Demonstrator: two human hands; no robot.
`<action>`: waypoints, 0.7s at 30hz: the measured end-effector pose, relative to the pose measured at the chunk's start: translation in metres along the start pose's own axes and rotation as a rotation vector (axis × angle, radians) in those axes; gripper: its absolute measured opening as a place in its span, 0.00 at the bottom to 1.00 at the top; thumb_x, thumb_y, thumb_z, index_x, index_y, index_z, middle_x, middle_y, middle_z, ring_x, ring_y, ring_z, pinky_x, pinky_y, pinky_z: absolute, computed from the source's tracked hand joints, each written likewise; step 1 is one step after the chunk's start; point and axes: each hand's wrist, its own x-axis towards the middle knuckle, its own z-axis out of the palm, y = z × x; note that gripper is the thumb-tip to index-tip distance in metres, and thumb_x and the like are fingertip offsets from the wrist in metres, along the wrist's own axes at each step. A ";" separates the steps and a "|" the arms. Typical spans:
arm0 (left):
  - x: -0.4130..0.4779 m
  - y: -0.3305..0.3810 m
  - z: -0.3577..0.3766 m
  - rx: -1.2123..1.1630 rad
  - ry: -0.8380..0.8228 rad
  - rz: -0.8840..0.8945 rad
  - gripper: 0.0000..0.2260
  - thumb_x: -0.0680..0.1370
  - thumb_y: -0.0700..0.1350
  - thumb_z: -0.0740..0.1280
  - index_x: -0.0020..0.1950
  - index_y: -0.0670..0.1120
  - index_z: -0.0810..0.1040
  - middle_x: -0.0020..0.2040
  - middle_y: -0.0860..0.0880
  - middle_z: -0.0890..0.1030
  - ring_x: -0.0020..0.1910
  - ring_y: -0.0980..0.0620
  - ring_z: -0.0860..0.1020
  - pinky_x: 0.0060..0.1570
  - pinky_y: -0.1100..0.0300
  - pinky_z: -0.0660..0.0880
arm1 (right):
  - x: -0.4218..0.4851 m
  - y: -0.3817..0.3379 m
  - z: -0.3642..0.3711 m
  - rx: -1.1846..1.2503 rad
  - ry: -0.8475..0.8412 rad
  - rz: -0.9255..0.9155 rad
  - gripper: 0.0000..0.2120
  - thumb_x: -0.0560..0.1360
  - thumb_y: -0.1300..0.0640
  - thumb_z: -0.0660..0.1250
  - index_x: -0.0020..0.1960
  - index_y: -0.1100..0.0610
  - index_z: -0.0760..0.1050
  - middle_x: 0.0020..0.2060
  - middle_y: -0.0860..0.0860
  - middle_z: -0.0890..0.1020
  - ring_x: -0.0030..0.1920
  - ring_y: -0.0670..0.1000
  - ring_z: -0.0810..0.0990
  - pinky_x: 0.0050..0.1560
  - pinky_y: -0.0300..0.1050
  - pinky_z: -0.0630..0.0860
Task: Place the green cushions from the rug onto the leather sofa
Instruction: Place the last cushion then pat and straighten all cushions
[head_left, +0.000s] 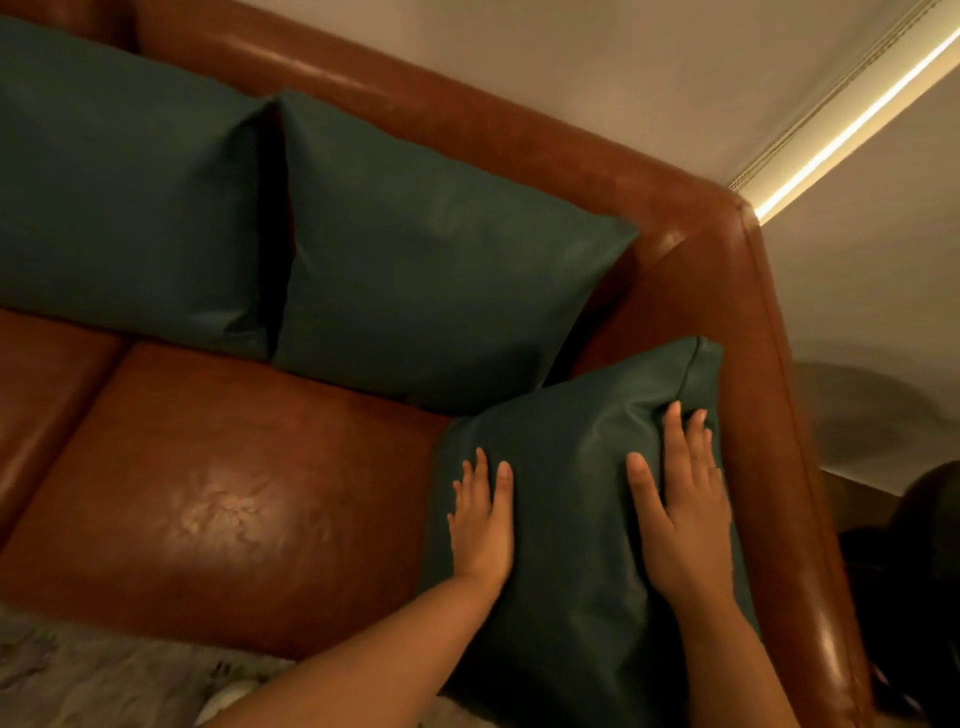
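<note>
On the left hand (480, 525) the fingers (503, 483) lie straight & close together, flat on the near-left part of a dark green square leather-look cushion (569, 519); palm down, nothing gripped. The right hand (680, 519) is much the same: fingers straight, slightly spread, tips pressing into a crease near the cushion's top right corner, thumb out to the left. Both hands open & flat, just pressing. Bare forearms come in from the bottom edge.

That cushion sits on the seat at the right end of the brown leather sofa (223, 493), its right side touching the rounded armrest (769, 374); its top edge touches the bottom edge of a second green cushion (431, 260). The 2nd one stands propped vs the backrest, & a third green cushion (119, 197) stands just beside it on the left, edges touching. Seat leather in front of them shows a shiny worn patch.

Bottom left, below the sofa front, a grey shaggy rug (78, 675). Behind the sofa a plain pale wall (571, 78), w/ a lit warm light strip (857, 119) top right. Dark shape (924, 545) beyond the armrest, can't tell what it is
</note>
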 end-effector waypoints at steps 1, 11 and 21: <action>-0.004 -0.003 -0.002 -0.021 0.010 -0.015 0.26 0.80 0.62 0.47 0.77 0.59 0.48 0.79 0.54 0.48 0.78 0.53 0.45 0.75 0.48 0.40 | -0.001 0.001 -0.005 0.022 0.002 0.009 0.33 0.71 0.30 0.45 0.73 0.37 0.43 0.75 0.41 0.45 0.76 0.42 0.43 0.75 0.53 0.48; -0.016 -0.035 0.003 0.158 -0.009 -0.078 0.26 0.80 0.63 0.46 0.77 0.61 0.45 0.79 0.52 0.45 0.78 0.47 0.45 0.73 0.43 0.44 | -0.033 0.000 -0.002 -0.060 0.047 0.103 0.34 0.69 0.26 0.45 0.73 0.34 0.43 0.77 0.43 0.50 0.76 0.45 0.48 0.74 0.55 0.54; -0.007 -0.032 -0.012 0.124 -0.212 -0.105 0.27 0.80 0.64 0.45 0.77 0.59 0.44 0.79 0.50 0.43 0.78 0.45 0.42 0.72 0.41 0.42 | -0.036 -0.025 -0.010 -0.089 -0.047 0.174 0.37 0.70 0.28 0.50 0.76 0.38 0.45 0.77 0.46 0.48 0.77 0.49 0.47 0.75 0.56 0.50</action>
